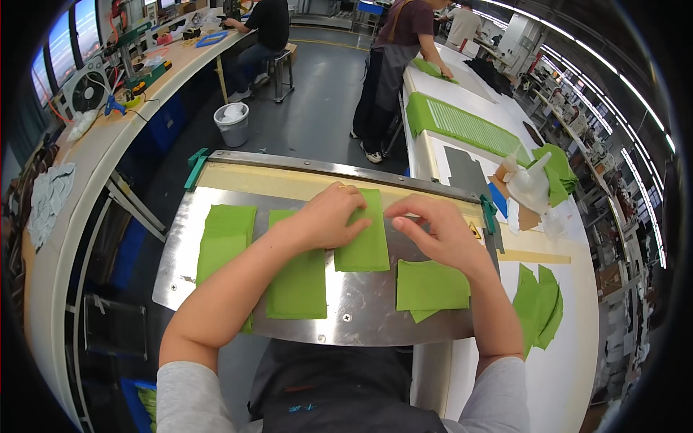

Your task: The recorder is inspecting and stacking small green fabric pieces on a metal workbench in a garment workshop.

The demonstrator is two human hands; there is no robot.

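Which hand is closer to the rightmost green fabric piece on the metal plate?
Right: the right hand is just beyond that green fabric piece; the left hand is farther left.

Clock centred on metal plate [375, 310]. Plate: bare steel, screws along near edge. On it, green fabric: left piece [222, 231] at 9 o'clock, second piece [297, 292] close in at 9, third piece [369, 249] at 1, right piece [433, 285] near 3. White table [577, 317] at 3: two loose green pieces [530, 299]; slatted green panel [473, 124] toward 1–2.
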